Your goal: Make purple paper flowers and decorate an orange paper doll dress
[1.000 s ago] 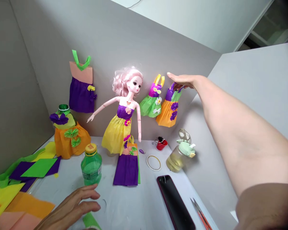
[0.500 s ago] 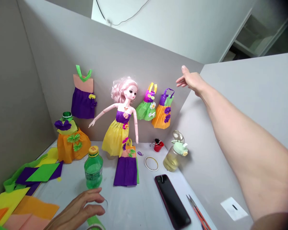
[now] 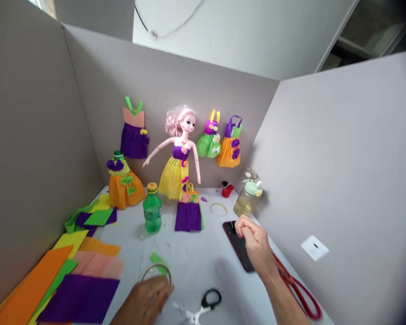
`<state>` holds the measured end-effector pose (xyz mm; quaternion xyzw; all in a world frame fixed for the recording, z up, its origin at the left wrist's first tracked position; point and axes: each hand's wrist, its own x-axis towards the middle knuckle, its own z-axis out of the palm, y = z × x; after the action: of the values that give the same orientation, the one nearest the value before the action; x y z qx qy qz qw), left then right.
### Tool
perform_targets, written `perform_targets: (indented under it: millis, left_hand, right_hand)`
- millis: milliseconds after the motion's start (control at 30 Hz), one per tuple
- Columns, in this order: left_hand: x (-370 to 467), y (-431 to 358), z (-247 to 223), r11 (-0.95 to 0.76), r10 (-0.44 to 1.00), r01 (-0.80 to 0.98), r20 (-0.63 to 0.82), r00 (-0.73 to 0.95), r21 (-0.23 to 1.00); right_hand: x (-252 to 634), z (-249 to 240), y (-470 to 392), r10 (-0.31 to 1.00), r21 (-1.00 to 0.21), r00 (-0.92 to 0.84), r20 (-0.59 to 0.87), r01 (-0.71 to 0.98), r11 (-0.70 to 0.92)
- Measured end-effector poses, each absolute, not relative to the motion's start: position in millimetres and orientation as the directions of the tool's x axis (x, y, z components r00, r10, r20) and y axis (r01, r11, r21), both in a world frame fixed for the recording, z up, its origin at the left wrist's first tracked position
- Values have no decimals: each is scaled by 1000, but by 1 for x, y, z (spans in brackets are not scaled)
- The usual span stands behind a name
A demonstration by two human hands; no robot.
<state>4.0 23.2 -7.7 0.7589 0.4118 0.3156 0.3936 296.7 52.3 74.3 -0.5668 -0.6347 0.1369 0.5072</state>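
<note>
Low in the view is my left hand (image 3: 145, 300), blurred, its fingers curled closed in front of a tape roll (image 3: 156, 266) and a green strip (image 3: 159, 262). Whether the fingers touch the roll or pinch something small is unclear. My right hand (image 3: 255, 241) is closed like a fist above the black phone (image 3: 237, 250), covering part of it; anything inside is hidden. Beside the right forearm lie red-handled scissors (image 3: 296, 286). Between the hands are scissors with a black loop (image 3: 212, 298), partly blurred.
Several coloured sheets (image 3: 79, 295) cover the left side. A green bottle (image 3: 152, 212), a doll in a yellow skirt (image 3: 171, 178), a purple dress (image 3: 188, 219), a ring (image 3: 219, 209) and a lidded jug (image 3: 246, 201) stand or lie behind. Grey panels (image 3: 325, 149) enclose the table.
My right hand has come down from high by the right panel to above the phone and closed. My left hand's spread fingers have curled in. The view has shifted, showing more of the near table.
</note>
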Motion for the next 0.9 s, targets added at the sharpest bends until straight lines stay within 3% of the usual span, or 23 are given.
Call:
perform_targets:
  millis: [167,333,467,667,767,900]
  left_hand:
    - [-14,17,-11,-250,932,427,95,351,869]
    - [-25,19,-19,-422,895,539,238,379,729]
    - [-30,34,-40,-432,899,653,237,369,622]
    - [-24,66,-52,-494,860,690,182,476,529]
    - [-24,76,-42,-436,885,718,116,451,542]
    - [-23,81,-39,-407,901,678,146,409,612]
  right_hand:
    - [293,14,51,942,-792,103,319,575,205]
    - [284,-9,55,983,-782,-94,156,597,181]
    - [275,-15,54,982,-755,-138,125,629,185]
    - [272,-20,53,984,-724,-151,91,668,170]
    - [272,-20,54,983,-719,-159,92,672,175]
    - [270,-22,54,982,-709,-145,119,680,186]
